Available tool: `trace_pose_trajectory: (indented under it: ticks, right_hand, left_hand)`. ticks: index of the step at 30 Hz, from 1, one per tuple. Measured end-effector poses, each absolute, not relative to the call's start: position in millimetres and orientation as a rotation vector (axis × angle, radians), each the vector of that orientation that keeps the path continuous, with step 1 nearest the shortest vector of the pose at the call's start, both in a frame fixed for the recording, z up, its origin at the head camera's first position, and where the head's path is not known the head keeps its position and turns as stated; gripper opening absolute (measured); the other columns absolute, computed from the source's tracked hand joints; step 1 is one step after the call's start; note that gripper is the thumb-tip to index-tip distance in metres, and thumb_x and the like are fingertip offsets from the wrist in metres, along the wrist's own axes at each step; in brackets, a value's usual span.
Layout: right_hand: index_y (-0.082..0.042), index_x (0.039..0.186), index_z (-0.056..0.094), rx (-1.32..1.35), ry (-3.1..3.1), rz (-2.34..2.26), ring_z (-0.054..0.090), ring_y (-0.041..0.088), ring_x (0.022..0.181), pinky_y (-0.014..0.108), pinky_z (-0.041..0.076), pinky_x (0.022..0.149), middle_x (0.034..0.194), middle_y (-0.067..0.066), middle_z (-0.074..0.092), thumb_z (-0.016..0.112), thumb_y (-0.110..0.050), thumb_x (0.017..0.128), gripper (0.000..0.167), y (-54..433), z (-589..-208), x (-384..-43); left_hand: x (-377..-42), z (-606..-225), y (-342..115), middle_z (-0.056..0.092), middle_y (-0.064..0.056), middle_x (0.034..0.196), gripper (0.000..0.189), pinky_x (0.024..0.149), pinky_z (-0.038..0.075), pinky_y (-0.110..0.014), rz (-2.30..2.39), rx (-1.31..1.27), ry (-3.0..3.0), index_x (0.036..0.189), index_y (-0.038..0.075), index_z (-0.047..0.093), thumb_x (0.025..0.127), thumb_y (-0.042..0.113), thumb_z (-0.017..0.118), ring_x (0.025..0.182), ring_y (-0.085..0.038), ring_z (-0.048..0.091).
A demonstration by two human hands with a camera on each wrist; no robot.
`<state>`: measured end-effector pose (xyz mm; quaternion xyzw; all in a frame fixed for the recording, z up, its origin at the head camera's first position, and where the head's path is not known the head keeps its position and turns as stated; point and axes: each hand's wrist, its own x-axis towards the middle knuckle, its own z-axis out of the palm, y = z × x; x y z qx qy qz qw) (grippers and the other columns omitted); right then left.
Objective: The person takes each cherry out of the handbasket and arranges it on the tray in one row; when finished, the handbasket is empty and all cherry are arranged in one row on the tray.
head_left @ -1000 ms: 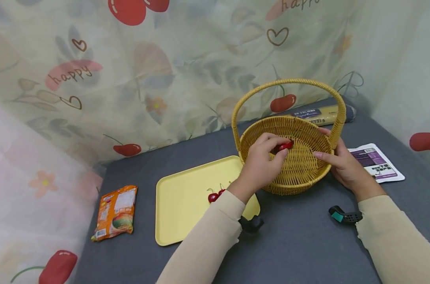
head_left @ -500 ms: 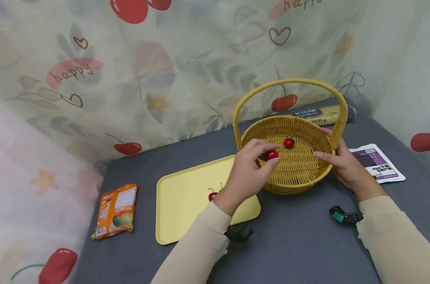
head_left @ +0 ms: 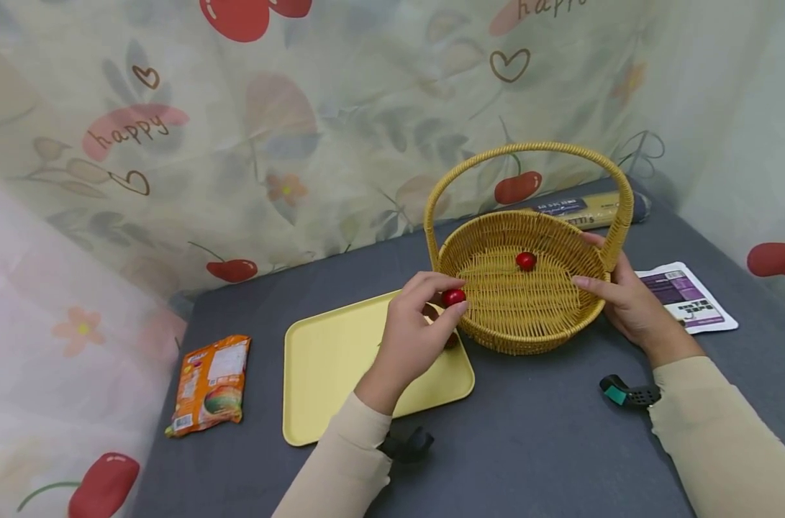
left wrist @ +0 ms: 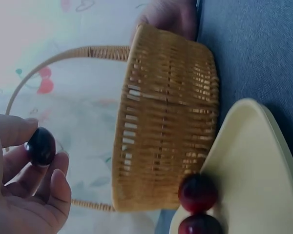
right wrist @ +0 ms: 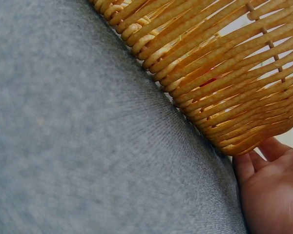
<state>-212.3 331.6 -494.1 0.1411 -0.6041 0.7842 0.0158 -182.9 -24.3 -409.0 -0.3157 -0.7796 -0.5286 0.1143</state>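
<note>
My left hand (head_left: 413, 334) pinches a red cherry (head_left: 454, 298) between thumb and fingers, at the left rim of the wicker basket (head_left: 528, 338) and over the tray's right end. In the left wrist view the pinched cherry (left wrist: 41, 147) looks dark and glossy. Another cherry (head_left: 526, 261) lies inside the basket towards the back. My right hand (head_left: 632, 306) holds the basket's right side, thumb over the rim and fingers outside. On the yellow tray (head_left: 327, 374) are more cherries, mostly hidden by my left hand in the head view; two, including this cherry (left wrist: 198, 192), show in the left wrist view.
An orange snack bag (head_left: 212, 385) lies left of the tray. Behind the basket is a long spaghetti pack (head_left: 589, 208), and a white and purple pouch (head_left: 690, 298) lies to its right. The basket's tall handle (head_left: 528, 147) arches above it. A printed curtain hangs behind the table.
One cherry has been let go inside the basket. My left hand has drawn back leftward from over the basket to its left rim, another cherry in its fingers. My right hand stays put.
</note>
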Motion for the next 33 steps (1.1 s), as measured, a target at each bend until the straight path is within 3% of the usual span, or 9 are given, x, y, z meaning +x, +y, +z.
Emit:
trace_pose_trajectory:
  ticks: [10, 17, 23, 33]
  right_hand:
    - [-0.018, 0.168, 0.030, 0.461, -1.842, 2.463, 0.043, 0.026, 0.139, 0.028, 0.055, 0.097, 0.157, 0.017, 0.033, 0.055, 0.009, 0.108, 0.070, 330.8, -495.5, -213.2]
    - [-0.018, 0.168, 0.029, 0.450, -1.854, 2.456, 0.042, 0.026, 0.140, 0.028, 0.055, 0.097, 0.158, 0.017, 0.033, 0.055, 0.008, 0.108, 0.070, 331.0, -495.6, -213.4]
    - [-0.018, 0.168, 0.029, 0.451, -1.842, 2.472, 0.042, 0.027, 0.140, 0.029, 0.055, 0.097, 0.157, 0.017, 0.033, 0.055, 0.008, 0.108, 0.070, 330.9, -494.2, -213.3]
    - [-0.020, 0.168, 0.029, 0.432, -1.862, 2.464, 0.040, 0.028, 0.141, 0.028, 0.055, 0.098, 0.158, 0.016, 0.031, 0.056, 0.007, 0.108, 0.070, 330.5, -493.6, -212.0]
  left_hand:
    - [-180.0, -418.0, -53.7, 0.069, -0.003, 0.121, 0.037, 0.079, 0.057, -0.034, -1.704, -0.760, -2.306, 0.131, 0.005, 0.075, 0.096, 0.007, 0.086, 0.100, -0.025, 0.069]
    - [-176.2, -431.5, -72.6, 0.070, -0.001, 0.114, 0.037, 0.080, 0.057, -0.034, -1.673, -0.631, -2.358, 0.127, 0.011, 0.078, 0.093, 0.012, 0.091, 0.098, -0.024, 0.070]
    - [-173.5, -441.6, -90.4, 0.071, -0.004, 0.119, 0.033, 0.082, 0.057, -0.033, -1.678, -0.557, -2.371, 0.123, 0.010, 0.079, 0.093, 0.011, 0.091, 0.098, -0.029, 0.069]
    - [-169.8, -451.7, -124.3, 0.072, -0.002, 0.114, 0.031, 0.085, 0.057, -0.035, -1.606, -0.388, -2.450, 0.122, 0.009, 0.079, 0.093, 0.014, 0.090, 0.098, -0.023, 0.068]
